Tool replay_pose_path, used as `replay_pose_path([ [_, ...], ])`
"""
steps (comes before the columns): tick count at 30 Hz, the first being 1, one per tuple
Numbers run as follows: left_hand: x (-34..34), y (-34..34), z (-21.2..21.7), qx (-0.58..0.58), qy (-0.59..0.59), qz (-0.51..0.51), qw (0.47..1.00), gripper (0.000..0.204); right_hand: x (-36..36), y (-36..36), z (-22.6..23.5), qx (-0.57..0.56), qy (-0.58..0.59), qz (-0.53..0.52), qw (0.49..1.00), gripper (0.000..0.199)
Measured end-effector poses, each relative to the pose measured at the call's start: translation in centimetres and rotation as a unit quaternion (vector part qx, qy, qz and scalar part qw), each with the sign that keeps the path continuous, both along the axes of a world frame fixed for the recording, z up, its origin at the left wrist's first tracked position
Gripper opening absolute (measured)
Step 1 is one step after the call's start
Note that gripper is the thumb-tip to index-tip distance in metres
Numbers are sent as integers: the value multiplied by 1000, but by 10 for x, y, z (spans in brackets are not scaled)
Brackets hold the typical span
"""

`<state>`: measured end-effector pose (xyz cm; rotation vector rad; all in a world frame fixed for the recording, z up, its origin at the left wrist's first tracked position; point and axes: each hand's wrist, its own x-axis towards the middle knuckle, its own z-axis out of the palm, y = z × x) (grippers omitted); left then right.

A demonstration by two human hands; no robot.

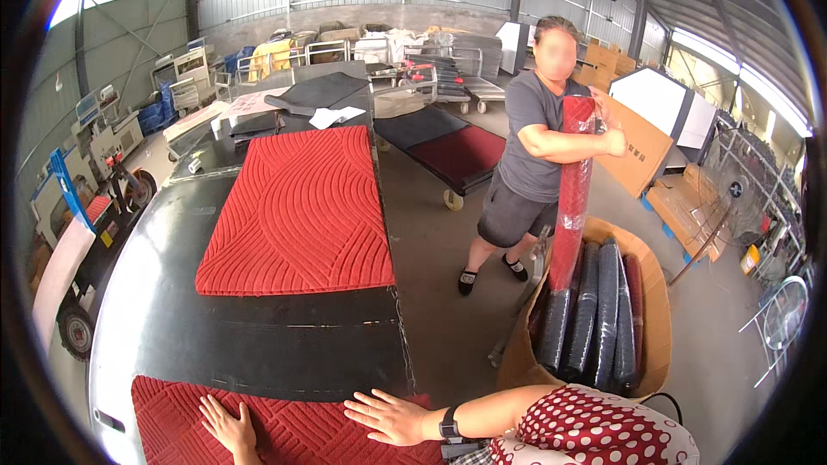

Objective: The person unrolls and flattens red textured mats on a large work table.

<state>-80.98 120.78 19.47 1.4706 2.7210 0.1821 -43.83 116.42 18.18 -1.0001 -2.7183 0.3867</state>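
Observation:
A dark red mat [301, 430] with a raised line pattern lies along the near edge of the black table. My left hand [226, 424] rests on it with the fingers spread. Further right, my right hand [385, 417] lies palm down at the mat's far edge, fingers apart, a dark watch on its wrist. Neither hand grips anything. Beyond them a brighter red mat [297, 211] with curved ridges lies flat on the table.
The black table [258, 340] stretches away ahead. On the right, a person [536, 146] hugs a red plastic-wrapped roll [572, 198] over a cardboard box [659, 310] packed with wrapped rolls [607, 310]. Behind stands a cart with dark mats [457, 155]; a large fan [735, 185] is far right.

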Motion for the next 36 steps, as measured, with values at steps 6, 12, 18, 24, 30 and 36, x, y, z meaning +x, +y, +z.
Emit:
replay_pose_path([
  [6,-9,-4,-11,-8,4,19,1000,88,-3,-2,-3,7,3,7,1000,65],
  [12,-14,-47,-16,-64,-73,-98,990,81,-2,2,-13,-7,13,14,1000,66],
  [18,-119,-87,119,-76,-452,42,888,82,0,1,-8,6,53,19,998,65],
  [24,-143,-20,127,-74,-62,-58,994,80,8,5,-12,12,31,4,999,65],
  [30,-153,-1,-34,77,49,28,995,68,-8,-16,12,-16,89,35,995,67],
  [36,-144,44,-15,-15,84,25,996,88,0,-7,15,-19,60,8,998,68],
])
